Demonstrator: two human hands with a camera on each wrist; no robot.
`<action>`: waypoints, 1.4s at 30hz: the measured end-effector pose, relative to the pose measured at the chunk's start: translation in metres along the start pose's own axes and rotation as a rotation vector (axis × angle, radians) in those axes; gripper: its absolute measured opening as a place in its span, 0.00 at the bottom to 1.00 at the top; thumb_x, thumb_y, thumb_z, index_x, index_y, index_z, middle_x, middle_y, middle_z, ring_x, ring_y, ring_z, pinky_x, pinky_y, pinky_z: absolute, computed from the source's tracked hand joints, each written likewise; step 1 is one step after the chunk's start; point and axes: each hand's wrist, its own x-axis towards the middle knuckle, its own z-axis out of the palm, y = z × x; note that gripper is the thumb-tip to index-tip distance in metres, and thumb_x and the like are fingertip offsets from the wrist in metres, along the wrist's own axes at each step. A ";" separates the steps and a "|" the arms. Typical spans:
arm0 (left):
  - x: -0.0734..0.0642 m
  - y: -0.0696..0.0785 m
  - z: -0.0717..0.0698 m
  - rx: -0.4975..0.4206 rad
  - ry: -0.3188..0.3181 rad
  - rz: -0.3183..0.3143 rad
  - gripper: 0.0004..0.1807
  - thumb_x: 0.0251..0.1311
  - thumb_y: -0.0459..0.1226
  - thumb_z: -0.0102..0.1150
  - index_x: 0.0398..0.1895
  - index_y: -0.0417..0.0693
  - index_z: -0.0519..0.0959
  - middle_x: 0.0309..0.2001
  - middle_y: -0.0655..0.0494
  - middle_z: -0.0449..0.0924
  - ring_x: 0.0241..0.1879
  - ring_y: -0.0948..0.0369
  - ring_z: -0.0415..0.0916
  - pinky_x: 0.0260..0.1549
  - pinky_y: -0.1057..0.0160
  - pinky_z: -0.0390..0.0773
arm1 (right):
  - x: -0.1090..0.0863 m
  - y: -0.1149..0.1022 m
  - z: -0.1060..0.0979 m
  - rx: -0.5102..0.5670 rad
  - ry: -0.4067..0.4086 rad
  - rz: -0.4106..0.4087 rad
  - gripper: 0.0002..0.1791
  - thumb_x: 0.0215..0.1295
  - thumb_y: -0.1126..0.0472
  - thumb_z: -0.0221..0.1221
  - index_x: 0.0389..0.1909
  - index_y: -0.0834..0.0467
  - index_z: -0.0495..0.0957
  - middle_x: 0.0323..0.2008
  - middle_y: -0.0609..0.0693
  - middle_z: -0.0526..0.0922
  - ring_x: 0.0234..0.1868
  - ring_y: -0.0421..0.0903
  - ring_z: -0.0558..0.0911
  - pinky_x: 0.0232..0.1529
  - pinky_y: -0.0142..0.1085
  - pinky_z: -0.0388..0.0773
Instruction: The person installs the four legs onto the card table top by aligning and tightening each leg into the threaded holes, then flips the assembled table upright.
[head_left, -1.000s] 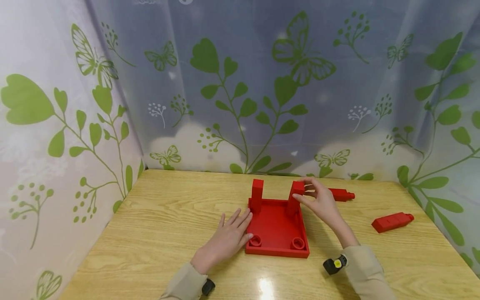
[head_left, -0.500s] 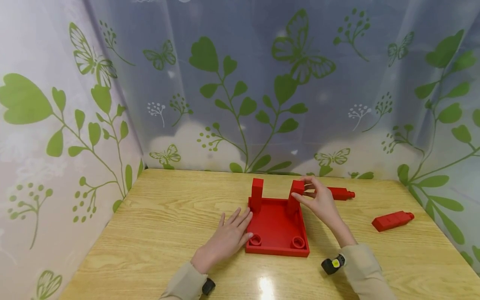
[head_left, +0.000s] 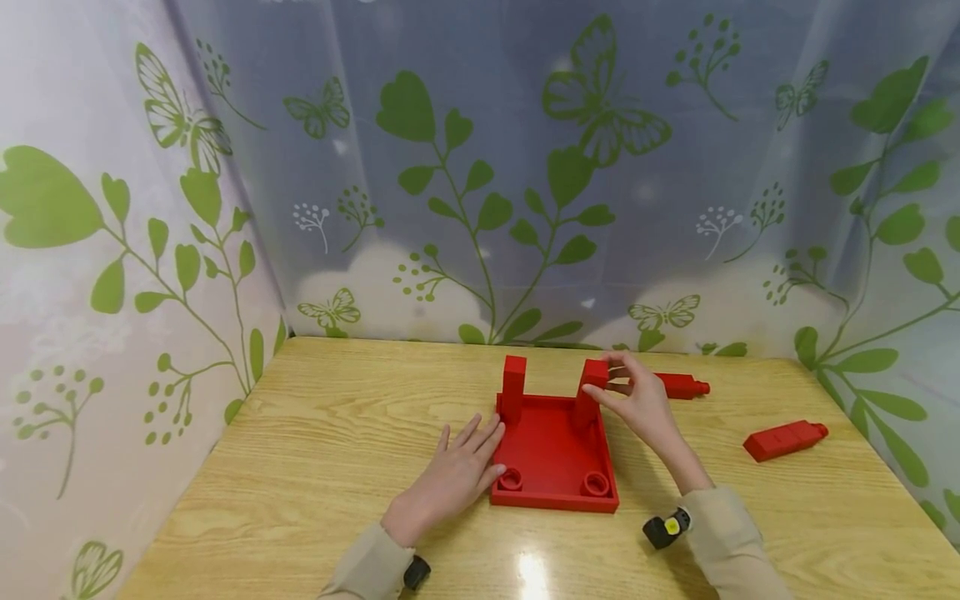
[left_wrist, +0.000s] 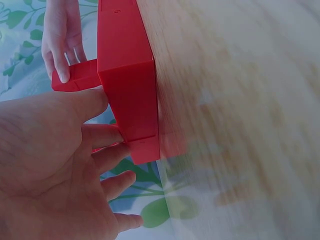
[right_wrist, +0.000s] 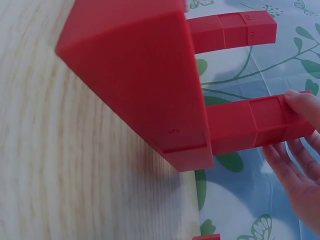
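Fingers of the right hand (head_left: 637, 402) pinch the top of the far-right post (head_left: 590, 392) standing in the red tray (head_left: 555, 492) on the counter (head_left: 315, 467), while the flat, open left hand (head_left: 457, 475) braces the tray's left edge; pressing straight down would seat the post best.

Right hand (head_left: 637, 404) is covering part of the far-right red square post (head_left: 592, 379) and the near end of one loose red plastic peg (head_left: 681, 386). Wooden tabletop (left_wrist: 240, 100) is blurring in both wrist views.
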 end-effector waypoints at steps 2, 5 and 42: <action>0.000 0.000 0.000 0.001 0.002 0.000 0.33 0.78 0.47 0.47 0.78 0.40 0.59 0.80 0.47 0.54 0.78 0.43 0.49 0.69 0.29 0.51 | 0.000 -0.001 -0.001 0.003 -0.003 -0.006 0.26 0.60 0.61 0.72 0.57 0.62 0.75 0.52 0.61 0.80 0.52 0.59 0.81 0.53 0.55 0.81; 0.000 0.000 0.001 0.004 0.003 0.000 0.33 0.78 0.47 0.46 0.78 0.40 0.59 0.80 0.47 0.54 0.78 0.43 0.49 0.69 0.29 0.51 | 0.001 0.000 -0.002 0.004 -0.007 -0.013 0.26 0.60 0.62 0.73 0.58 0.61 0.76 0.51 0.60 0.80 0.51 0.58 0.81 0.52 0.56 0.81; 0.000 0.000 0.001 -0.002 0.003 -0.006 0.33 0.78 0.48 0.47 0.78 0.40 0.59 0.79 0.47 0.55 0.78 0.43 0.49 0.69 0.29 0.50 | 0.018 0.057 -0.064 -0.480 -0.215 -0.205 0.29 0.58 0.69 0.71 0.61 0.68 0.76 0.57 0.67 0.81 0.56 0.68 0.79 0.54 0.62 0.75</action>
